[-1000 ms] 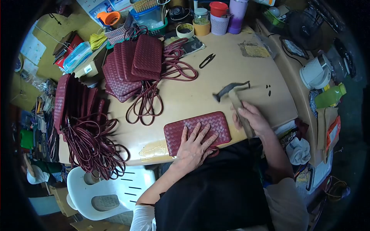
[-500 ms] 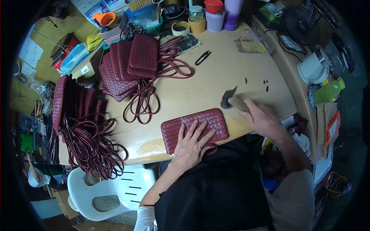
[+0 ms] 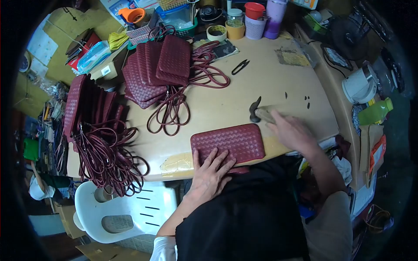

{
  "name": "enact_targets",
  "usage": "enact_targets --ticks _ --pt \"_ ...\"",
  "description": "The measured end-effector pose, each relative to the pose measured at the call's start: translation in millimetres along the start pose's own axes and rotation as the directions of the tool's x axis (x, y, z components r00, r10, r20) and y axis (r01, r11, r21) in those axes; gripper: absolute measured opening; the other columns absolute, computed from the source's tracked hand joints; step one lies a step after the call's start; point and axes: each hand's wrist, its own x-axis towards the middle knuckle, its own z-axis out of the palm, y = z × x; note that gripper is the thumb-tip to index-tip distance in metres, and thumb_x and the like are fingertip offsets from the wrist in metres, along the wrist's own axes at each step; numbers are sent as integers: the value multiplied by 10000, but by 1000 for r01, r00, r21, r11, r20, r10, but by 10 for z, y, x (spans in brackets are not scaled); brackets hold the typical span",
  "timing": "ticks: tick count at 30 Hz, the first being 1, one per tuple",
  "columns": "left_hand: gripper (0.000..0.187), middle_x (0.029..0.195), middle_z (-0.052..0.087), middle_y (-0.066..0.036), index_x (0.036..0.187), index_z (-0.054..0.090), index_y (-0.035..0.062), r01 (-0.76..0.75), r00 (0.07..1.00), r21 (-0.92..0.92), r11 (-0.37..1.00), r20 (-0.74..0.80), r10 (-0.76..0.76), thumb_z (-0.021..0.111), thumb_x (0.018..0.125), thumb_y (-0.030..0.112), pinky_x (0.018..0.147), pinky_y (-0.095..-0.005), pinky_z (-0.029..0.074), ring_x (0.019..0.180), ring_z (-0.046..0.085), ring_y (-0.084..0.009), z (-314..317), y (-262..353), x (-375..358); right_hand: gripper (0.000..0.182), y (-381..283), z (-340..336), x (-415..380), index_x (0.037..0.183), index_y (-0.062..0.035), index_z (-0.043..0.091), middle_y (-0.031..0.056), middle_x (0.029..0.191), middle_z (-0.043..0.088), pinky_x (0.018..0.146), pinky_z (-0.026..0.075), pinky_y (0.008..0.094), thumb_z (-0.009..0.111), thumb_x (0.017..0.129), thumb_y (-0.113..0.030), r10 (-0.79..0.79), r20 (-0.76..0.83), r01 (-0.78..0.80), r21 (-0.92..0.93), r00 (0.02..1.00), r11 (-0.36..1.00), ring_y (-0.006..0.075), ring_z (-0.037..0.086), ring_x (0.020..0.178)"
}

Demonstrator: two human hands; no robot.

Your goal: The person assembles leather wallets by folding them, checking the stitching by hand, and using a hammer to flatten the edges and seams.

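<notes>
A dark red woven-pattern wallet (image 3: 228, 141) lies flat at the table's near edge. On its lower left part rests my left hand (image 3: 210, 172), fingers spread. Part of a dark red strap (image 3: 238, 170) shows at the wallet's near side, partly hidden by that hand and the black apron. To the right, my right hand (image 3: 292, 131) is closed around the wooden handle of a hammer (image 3: 254, 111). The hammer's dark head is just beyond the wallet's far right corner. The right hand and handle are blurred.
Piled wallets (image 3: 174, 61) with looped straps lie at the back left. More wallets (image 3: 76, 104) stand at the left edge, their straps (image 3: 109, 161) hanging down. Thread snips (image 3: 240, 67) lie at the back, near a tape roll (image 3: 216, 33). A white chair (image 3: 126, 213) stands at lower left.
My left hand has slid toward the wallet's near edge, uncovering more of its surface. The hammer is still in my right hand, beside the wallet. The whole view has shifted slightly.
</notes>
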Motion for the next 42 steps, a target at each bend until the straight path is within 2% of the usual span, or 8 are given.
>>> enact_targets --ticks 9,14,17,21,33,37,41,42 --pt "571 1394 465 -75 1313 537 192 -79 995 -112 991 -74 71 710 774 263 1097 -553 195 1330 393 -288 192 -230 -51 349 -498 56 404 1157 -52 461 265 808 627 721 464 541 564 926 -292 -204 11 201 102 979 974 469 609 799" --pt "508 1359 489 -61 1312 542 218 -65 991 -67 996 -118 57 635 845 394 1073 -483 262 1281 425 -257 199 -204 -21 365 -1005 99 550 1149 -39 481 238 786 639 667 501 503 576 918 -306 -376 -387 498 289 842 817 453 621 746" --pt "479 1354 496 -46 1306 549 229 -49 987 -69 996 -154 38 630 853 363 1066 -474 273 1280 427 -247 253 -203 -21 365 -952 405 764 1125 -35 491 221 763 637 625 506 486 594 908 -311 -555 -21 555 47 832 830 426 632 714" --pt "455 1345 504 -36 1295 559 234 -30 984 -41 999 -175 22 629 857 336 1057 -463 287 1273 433 -237 304 -206 -3 334 -924 -14 782 1051 -15 489 194 721 627 628 506 488 592 907 -298 -570 -60 559 -138 819 818 386 644 700" --pt "427 1320 530 -27 1258 592 237 -28 974 -50 998 -225 16 645 841 312 1033 -448 301 1236 468 -239 320 -182 12 359 -687 268 597 1022 5 511 250 777 634 697 489 498 582 903 -327 -273 -175 307 216 946 927 433 632 782" --pt "419 1323 531 -30 1251 598 255 -30 974 -31 999 -226 23 647 838 309 1019 -442 304 1227 477 -242 295 -164 35 356 -397 68 435 1029 2 519 276 807 624 690 483 511 570 914 -331 -279 43 280 -4 959 960 447 617 792" --pt "426 1325 527 -34 1255 595 248 -15 979 -23 1000 -206 10 645 838 317 1029 -448 295 1233 469 -248 306 -165 28 343 -226 151 180 1057 -35 501 262 889 622 774 448 524 574 917 -340 -9 -282 119 374 959 920 462 584 912" --pt "429 1327 525 -37 1257 594 246 -5 980 -12 1000 -197 3 644 839 321 1035 -451 290 1235 466 -250 303 -161 25 339 -113 105 140 1109 -46 507 262 895 622 759 457 510 572 921 -320 9 -58 4 221 998 975 461 585 919"
